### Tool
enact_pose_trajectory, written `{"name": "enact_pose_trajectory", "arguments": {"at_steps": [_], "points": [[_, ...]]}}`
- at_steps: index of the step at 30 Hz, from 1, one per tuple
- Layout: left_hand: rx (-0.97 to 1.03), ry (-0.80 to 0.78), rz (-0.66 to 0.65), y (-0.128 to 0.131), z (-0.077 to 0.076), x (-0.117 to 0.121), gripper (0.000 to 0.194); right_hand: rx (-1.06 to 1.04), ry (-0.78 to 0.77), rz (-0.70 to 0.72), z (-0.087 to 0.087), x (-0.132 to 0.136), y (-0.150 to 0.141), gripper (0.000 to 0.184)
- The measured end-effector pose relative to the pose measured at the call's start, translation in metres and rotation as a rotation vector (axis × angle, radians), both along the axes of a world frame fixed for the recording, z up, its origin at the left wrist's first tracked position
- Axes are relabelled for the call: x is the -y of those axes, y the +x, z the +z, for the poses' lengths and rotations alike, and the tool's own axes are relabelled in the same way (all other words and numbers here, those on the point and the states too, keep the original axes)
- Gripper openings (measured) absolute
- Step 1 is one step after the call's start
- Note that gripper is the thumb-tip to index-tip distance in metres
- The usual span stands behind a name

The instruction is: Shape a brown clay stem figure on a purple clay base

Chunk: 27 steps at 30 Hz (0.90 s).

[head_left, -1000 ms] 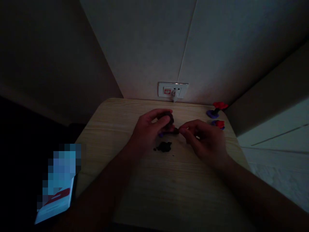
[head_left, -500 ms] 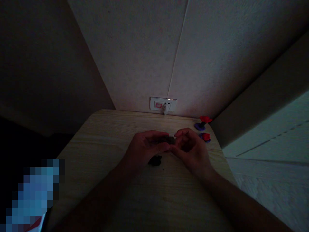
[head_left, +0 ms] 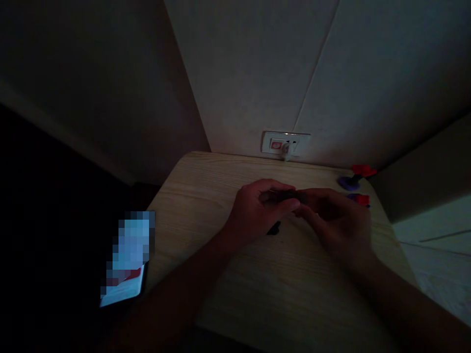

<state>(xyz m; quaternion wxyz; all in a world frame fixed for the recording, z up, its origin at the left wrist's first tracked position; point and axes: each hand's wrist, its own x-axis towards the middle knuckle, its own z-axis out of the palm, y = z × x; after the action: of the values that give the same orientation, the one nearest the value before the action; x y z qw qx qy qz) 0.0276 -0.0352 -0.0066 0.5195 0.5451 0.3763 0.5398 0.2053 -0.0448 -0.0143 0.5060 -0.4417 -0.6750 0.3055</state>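
A pale wall (head_left: 250, 73) fills the upper middle of the view, with a thin seam running down toward the table. In front of it spreads a light wood-grained table (head_left: 257, 284) with rounded far corners. A pale panelled surface (head_left: 441, 230) stands beyond the table's right edge.

The person's two bare forearms reach in over the tabletop from below, and the hands come together near its middle. The left hand (head_left: 259, 206) is clamped on a small dark lump, its thumb on the near side and its fingers along the far side. The right hand (head_left: 338, 220) brings its curled fingers and thumb to the lump's right end; in this dim light one cannot tell whether they are closed on it.

At the table's left edge a lit screen (head_left: 128, 260) lies tilted, most of it pixelated. A white socket plate (head_left: 286, 143) sits low on the wall, a plug in it.

Near the far right corner stands a figure with a red top (head_left: 362, 170) and a purple base (head_left: 348, 184). Just nearer is a lower red-and-purple piece (head_left: 363, 200), partly hidden by the right hand.

The dark lump (head_left: 290, 195) is between the hands, above the table. Smaller still, a black scrap (head_left: 274, 229) lies just below the left hand.
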Motion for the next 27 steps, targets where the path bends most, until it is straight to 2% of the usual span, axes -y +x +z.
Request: {"name": "enact_pose_trajectory", "arguments": {"at_steps": [3,9,12,15,18,20,24,27], "points": [[0.057,-0.033,-0.046,0.002,0.001,0.001,0.026,0.030,0.067,-0.034,-0.002,0.000,0.001,0.018],[0.151,-0.154,-0.134,0.005,0.004,0.001,0.026,0.349,0.318,-0.077,0.000,0.003,0.004,0.011],[0.196,-0.182,-0.168,0.007,0.002,0.003,0.023,0.364,0.358,-0.087,0.004,0.005,0.000,0.012],[0.208,-0.171,-0.130,0.012,-0.001,0.007,0.020,0.344,0.347,-0.090,0.006,0.005,-0.003,0.010],[0.216,-0.122,-0.088,0.018,-0.004,0.013,0.033,0.353,0.364,-0.104,0.005,0.004,-0.003,0.007],[0.195,-0.074,-0.061,0.022,-0.004,0.016,0.034,0.327,0.356,-0.124,0.003,0.002,-0.004,0.009],[0.153,-0.049,0.045,0.020,0.000,0.016,0.019,0.170,0.194,-0.135,0.001,0.000,-0.007,0.019],[0.168,-0.065,0.083,0.013,0.002,0.011,0.017,0.087,0.109,-0.014,0.004,-0.001,-0.007,0.025]]}}
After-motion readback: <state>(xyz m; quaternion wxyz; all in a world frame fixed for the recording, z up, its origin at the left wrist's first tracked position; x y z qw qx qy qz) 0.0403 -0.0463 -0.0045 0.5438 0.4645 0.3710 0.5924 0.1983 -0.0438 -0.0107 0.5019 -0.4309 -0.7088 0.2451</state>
